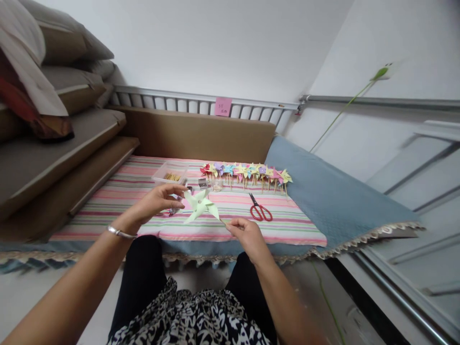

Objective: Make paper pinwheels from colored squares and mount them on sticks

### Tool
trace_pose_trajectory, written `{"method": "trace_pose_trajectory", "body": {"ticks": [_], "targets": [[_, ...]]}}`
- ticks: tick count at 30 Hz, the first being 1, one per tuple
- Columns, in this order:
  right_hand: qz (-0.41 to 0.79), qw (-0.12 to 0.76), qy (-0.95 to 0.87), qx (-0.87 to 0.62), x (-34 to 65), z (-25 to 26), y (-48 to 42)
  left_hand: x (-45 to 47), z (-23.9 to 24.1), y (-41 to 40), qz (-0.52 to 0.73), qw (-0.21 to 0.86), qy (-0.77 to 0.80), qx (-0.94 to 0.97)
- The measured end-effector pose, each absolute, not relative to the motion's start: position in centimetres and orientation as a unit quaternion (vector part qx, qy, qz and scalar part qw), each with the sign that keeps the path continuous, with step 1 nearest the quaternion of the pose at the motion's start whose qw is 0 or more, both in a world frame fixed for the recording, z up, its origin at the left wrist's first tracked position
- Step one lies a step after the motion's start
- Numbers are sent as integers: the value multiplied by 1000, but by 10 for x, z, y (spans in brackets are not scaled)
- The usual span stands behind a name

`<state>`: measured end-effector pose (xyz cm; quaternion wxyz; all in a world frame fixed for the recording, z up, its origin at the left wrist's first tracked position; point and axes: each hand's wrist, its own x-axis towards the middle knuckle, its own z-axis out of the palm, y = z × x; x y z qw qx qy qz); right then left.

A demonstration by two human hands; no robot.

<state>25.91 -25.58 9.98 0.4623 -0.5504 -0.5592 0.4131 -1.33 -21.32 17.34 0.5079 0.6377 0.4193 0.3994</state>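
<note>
Working the head cam remotely here, quick rundown. The pale green paper pinwheel (199,205) is up in the air between both hands, just above the near part of the pink-and-green striped cloth (287,225).

My left hand (158,199) is half curled, thumb and fingertips pinched onto the pinwheel's left vane near the hub. My right hand (246,235) is closed in a tight pinch on what looks like the thin wooden stick (223,221) poking out below the vanes.

My read is this is the fitting stage, getting the wheel seated on its stick. Any next move calls for a steady right pinch and a light left touch, because those paper vanes will crease easily.

Further back there's a row of multicoloured paper pinwheels on sticks (247,172) lying side by side, with red-handled scissors (261,211) just in front of them. A clear plastic tray holding tan sticks (168,175) sits beyond my left hand.

Stuff I can't make out:
- The hub itself is hidden behind my left fingers, so no idea if there's a pin in it.
- There are some small clear bits (210,183) by the tray, too tiny to name.
- The writing on the pink sticky note (223,106) on the rail isn't readable.
- There's something dark under my left hand that I can't identify.
</note>
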Motion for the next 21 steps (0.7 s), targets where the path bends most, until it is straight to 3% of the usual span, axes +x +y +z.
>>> {"method": "trace_pose_trajectory", "body": {"ticks": [6, 14, 21], "targets": [[381, 488, -554, -556, 253, 99, -258, -5, 161, -226, 519, 429, 435, 598], [394, 453, -589, -540, 259, 97, -259, -10, 157, -223, 377, 468, 427, 675], [418, 441, -585, -537, 255, 95, -261, 0, 149, -218, 381, 473, 436, 665]]}}
